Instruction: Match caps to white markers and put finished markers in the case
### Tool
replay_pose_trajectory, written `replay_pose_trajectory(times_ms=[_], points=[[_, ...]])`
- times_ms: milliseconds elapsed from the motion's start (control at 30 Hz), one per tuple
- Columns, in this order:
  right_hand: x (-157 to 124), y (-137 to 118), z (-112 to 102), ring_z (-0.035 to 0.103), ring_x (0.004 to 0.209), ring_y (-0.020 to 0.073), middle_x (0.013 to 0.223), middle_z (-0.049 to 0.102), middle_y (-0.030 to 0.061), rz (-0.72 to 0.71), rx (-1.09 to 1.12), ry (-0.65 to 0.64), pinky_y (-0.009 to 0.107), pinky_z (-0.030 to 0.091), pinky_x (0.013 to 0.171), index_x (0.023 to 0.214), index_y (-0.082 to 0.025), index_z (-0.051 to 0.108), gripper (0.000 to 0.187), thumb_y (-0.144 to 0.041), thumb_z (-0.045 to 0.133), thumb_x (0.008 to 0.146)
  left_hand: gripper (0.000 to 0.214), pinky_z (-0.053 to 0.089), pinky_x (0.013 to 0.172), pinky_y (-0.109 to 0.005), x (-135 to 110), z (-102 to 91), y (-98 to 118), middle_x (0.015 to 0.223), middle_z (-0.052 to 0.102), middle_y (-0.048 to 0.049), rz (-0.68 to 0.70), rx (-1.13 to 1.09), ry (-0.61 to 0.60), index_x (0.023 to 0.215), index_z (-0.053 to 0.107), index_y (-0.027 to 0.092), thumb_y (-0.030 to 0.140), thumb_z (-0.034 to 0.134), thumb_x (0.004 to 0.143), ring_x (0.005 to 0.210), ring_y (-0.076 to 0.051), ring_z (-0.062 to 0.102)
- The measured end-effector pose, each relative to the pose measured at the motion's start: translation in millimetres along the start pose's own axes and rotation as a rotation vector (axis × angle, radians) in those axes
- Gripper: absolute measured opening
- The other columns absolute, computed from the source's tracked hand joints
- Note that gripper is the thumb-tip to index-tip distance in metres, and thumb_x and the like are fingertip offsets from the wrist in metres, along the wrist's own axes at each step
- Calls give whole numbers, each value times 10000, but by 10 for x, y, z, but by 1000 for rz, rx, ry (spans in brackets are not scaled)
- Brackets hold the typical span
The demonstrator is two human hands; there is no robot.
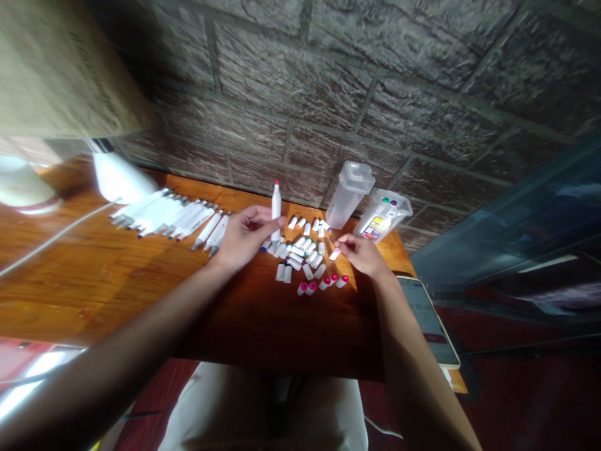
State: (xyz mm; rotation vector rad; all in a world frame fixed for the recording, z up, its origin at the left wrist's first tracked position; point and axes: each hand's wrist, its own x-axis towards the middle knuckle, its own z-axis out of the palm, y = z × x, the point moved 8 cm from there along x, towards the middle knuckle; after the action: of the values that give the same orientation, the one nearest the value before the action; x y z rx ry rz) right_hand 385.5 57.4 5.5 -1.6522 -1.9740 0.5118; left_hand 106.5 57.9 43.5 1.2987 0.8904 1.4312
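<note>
My left hand (pixel 248 235) grips a white marker (pixel 276 210) upright, its bare red tip pointing up. Between the fingertips of my right hand (pixel 359 252) is a marker cap (pixel 334 254), white with a pinkish end. Several loose white caps (pixel 307 247) lie heaped on the table between my hands. A few pink- and red-topped caps (pixel 334 279) stand in front of that heap. To the left of my left hand, several white markers (pixel 173 216) without visible caps lie side by side in a row.
Behind my right hand stand a clear plastic case (pixel 348 194) and a second case (pixel 382 216) with a label and markers inside. A tablet (pixel 429 319) lies at the right edge of the wooden table (pixel 84 275). A lamp (pixel 117 175) with a cable stands at left, against the brick wall (pixel 300 94).
</note>
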Motion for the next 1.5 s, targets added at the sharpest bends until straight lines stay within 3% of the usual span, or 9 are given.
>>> replay_pose_trajectory(times_ms=[167,333,567,900,1067,1300,1400,1500], points=[[-48,157,-82,662,745,218,852,736,92,80,-32,53,354,505,733,1065,-151,679,347,-406,652,831,396,434,521,-220,-6,24,-27,656,697,-3,-14,15,-19,801,679,145,450,876,641,521,-96,579],[-95,71,-44,663,750,203,889,755,87,46,-7,-28,342,520,746,942,-172,718,249,-383,605,875,416,453,541,-218,-10,24,-34,660,701,-3,-18,11,-18,803,683,144,458,886,622,539,-98,588],[-133,-4,-80,677,804,206,983,739,107,-60,200,-42,377,547,797,1003,-154,668,277,-366,652,825,407,464,532,-213,2,17,-45,672,715,-13,-29,-25,-32,818,686,142,448,884,637,543,-105,608],[-103,64,45,690,823,217,1011,753,91,-82,289,-84,385,556,812,1002,-179,696,265,-316,676,776,310,473,578,-227,46,-82,-131,711,718,-15,-41,-72,6,854,683,151,375,847,717,610,-127,652],[-107,19,56,709,933,237,1093,754,100,-129,354,-84,394,559,868,1051,-179,716,294,-255,654,774,312,479,590,-232,53,-95,-202,720,714,-8,-66,-50,6,876,680,151,366,846,723,610,-123,647],[-46,-63,-75,706,886,204,1026,770,87,-155,180,95,366,543,876,1087,-156,732,307,-193,502,887,332,470,585,-219,56,-87,-219,686,704,-4,-71,28,6,888,689,146,385,846,719,600,-113,624],[19,-96,-28,692,776,180,915,771,71,-147,112,117,324,543,805,1183,-134,711,363,-187,458,928,330,470,580,-220,56,-96,-220,689,706,-4,-70,34,12,884,689,149,378,850,711,598,-115,623],[68,-120,17,700,810,184,930,777,72,-158,109,131,316,539,808,1197,-132,709,360,-187,458,945,330,472,575,-230,60,-101,-224,698,710,-8,-69,16,11,885,684,152,377,849,709,589,-120,620]])
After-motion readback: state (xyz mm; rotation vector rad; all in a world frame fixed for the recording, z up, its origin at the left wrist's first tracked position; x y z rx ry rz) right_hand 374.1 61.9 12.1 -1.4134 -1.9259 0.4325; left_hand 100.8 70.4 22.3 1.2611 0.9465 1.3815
